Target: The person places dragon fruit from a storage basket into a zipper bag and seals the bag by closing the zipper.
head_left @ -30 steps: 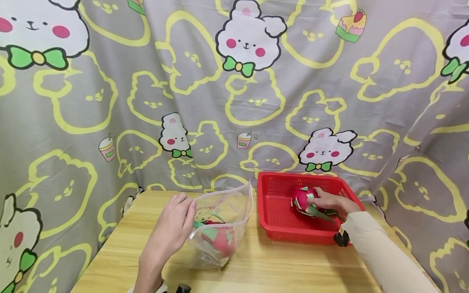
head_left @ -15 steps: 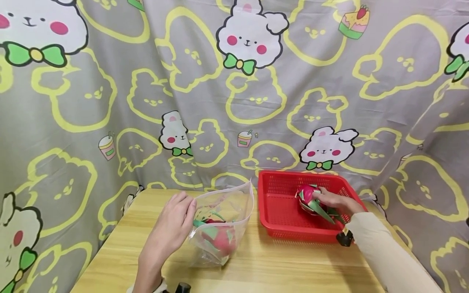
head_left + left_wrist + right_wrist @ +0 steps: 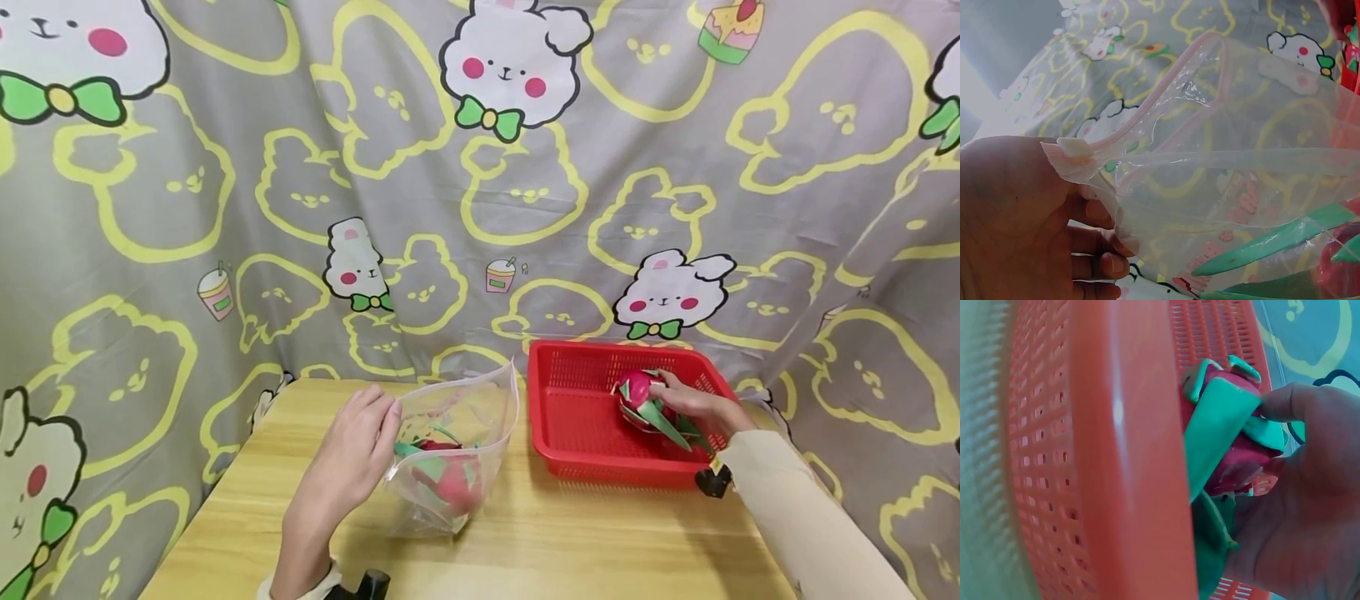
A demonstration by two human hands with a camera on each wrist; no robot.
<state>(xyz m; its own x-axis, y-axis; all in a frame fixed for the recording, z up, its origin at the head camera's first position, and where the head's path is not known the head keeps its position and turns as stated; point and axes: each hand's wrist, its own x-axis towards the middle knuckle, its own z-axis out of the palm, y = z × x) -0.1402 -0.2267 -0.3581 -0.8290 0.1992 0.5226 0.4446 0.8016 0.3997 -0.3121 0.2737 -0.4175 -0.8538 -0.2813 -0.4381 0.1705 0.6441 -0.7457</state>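
My left hand (image 3: pixel 352 454) holds the left edge of a clear plastic zip bag (image 3: pixel 495 417) by its mouth, near the white slider (image 3: pixel 1074 147). The bag stands with its mouth spread apart. Inside it lies a red dragon fruit (image 3: pixel 459 487) with green leaf-like scales, seen through the plastic. My right hand (image 3: pixel 693 400) grips another red dragon fruit (image 3: pixel 640 388) in the right part of a red plastic basket (image 3: pixel 543 454). In the right wrist view, its long green scales (image 3: pixel 1219 428) show beside my thumb, while the basket rim covers part of the fruit.
The basket stands at the back right of the wooden table (image 3: pixel 525 550), its near wall in front of my right wrist. A grey curtain (image 3: pixel 420 200) with rabbit prints hangs behind and at both sides. Bare wood separates bag and basket.
My right hand and its dragon fruit have shifted slightly right within the basket, and the fruit has turned a little. The left hand keeps its hold on the bag. The head view has tilted down slightly.
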